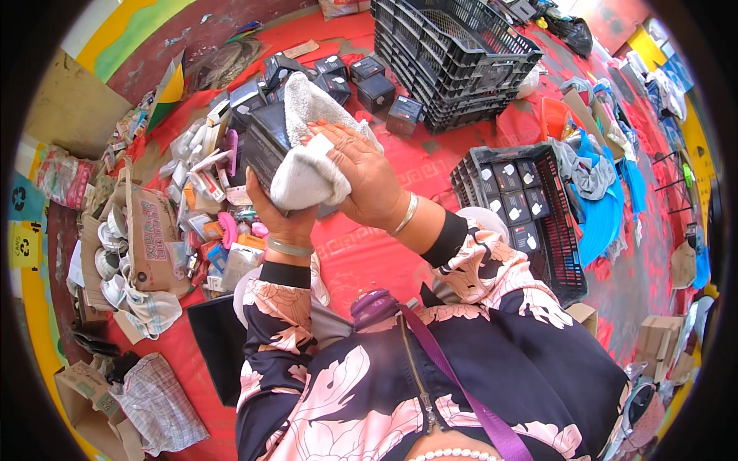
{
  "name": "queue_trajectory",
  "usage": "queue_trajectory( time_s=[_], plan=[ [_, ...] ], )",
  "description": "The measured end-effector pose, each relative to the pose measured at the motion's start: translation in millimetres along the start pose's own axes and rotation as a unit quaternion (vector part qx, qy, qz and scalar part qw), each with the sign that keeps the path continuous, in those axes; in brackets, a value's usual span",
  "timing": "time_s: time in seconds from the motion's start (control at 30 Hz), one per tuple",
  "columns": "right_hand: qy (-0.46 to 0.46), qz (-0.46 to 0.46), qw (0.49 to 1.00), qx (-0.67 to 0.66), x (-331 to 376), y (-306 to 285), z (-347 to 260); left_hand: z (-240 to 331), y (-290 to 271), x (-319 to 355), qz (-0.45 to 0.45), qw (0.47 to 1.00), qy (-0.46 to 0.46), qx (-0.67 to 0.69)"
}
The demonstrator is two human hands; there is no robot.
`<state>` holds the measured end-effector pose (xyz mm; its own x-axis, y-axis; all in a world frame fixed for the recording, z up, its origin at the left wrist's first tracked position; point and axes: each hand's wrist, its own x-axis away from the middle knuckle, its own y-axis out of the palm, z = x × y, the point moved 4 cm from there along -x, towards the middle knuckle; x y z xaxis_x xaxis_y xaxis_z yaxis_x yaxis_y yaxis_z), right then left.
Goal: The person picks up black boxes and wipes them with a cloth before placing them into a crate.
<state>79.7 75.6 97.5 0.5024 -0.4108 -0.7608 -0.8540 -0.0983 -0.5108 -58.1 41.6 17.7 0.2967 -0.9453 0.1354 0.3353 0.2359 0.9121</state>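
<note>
A black box is held up in front of me, tilted. My left hand grips it from below, fingers partly hidden behind the box and a cloth. My right hand presses a white terry cloth against the box's right side, its fingers bent over the fabric. One end of the cloth sticks up above the box and a fold hangs near my left hand. Several similar black boxes lie on the red floor covering just beyond.
Stacked black plastic crates stand at the far middle. To the right is a black crate holding rows of black boxes. Small packaged goods are heaped at left, beside a cardboard box with white cups. A checked bag lies lower left.
</note>
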Motion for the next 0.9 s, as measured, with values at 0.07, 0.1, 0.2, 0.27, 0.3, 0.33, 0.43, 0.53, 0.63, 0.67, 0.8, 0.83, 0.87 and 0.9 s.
queue_trajectory(
  time_s=[0.07, 0.1, 0.2, 0.27, 0.3, 0.33, 0.43, 0.53, 0.63, 0.67, 0.8, 0.83, 0.87, 0.9],
  plan=[
    [0.01, -0.005, 0.999, -0.037, -3.0, -6.7, -0.4, 3.4, 7.7, 2.1, -0.003, 0.999, 0.022, -0.023],
    [0.02, -0.012, 0.998, -0.06, -4.1, -10.2, 2.6, 4.8, 9.9, 2.3, -0.006, 0.999, 0.034, -0.033],
    [0.098, -0.003, 0.98, -0.176, -3.8, -6.9, 26.5, 9.4, 3.7, -1.9, -0.035, 0.994, 0.057, -0.083],
    [0.24, -0.004, 0.897, -0.372, 5.3, -3.7, 45.3, 11.5, -7.7, 1.5, -0.053, 0.983, 0.089, -0.152],
    [0.238, 0.016, 0.927, -0.289, 11.4, -5.1, 60.6, 8.8, -9.8, 3.6, -0.078, 0.982, 0.076, -0.151],
    [0.339, -0.004, 0.901, -0.27, 16.5, -5.8, 77.6, 6.2, -9.1, 6.9, -0.105, 0.981, 0.063, -0.15],
    [0.511, 0.065, 0.668, -0.537, 29.1, -0.4, 99.2, 5.8, -16.2, 10.2, -0.14, 0.982, 0.033, -0.121],
    [0.5, 0.022, 0.585, -0.639, 44.9, 22.4, 98.6, 4.7, -7.7, 12.6, -0.176, 0.98, 0.02, -0.089],
    [0.466, 0.047, 0.537, -0.701, 50.6, 36.1, 103.1, 0.2, 13.4, 16.7, -0.198, 0.97, 0.031, -0.138],
    [0.453, 0.06, 0.524, -0.719, 51.3, 39.2, 104.9, 8.1, 3.4, 4.2, -0.146, 0.958, 0.077, -0.233],
    [0.439, 0.092, 0.465, -0.763, 53.3, 35.7, 115.5, 15.2, 10.4, -9.7, -0.097, 0.854, 0.185, -0.477],
    [0.449, 0.125, 0.486, -0.739, 56.6, 36.4, 124.7, 10.7, 16.6, -5.4, -0.138, 0.852, 0.181, -0.472],
    [0.459, 0.159, 0.505, -0.714, 60.3, 36.3, 131.8, 5.5, 22.7, -2.6, -0.179, 0.849, 0.176, -0.466],
    [0.484, 0.167, 0.526, -0.678, 61.4, 32.3, 126.7, 0.6, 24.9, 0.8, -0.223, 0.859, 0.139, -0.439]
  ],
)
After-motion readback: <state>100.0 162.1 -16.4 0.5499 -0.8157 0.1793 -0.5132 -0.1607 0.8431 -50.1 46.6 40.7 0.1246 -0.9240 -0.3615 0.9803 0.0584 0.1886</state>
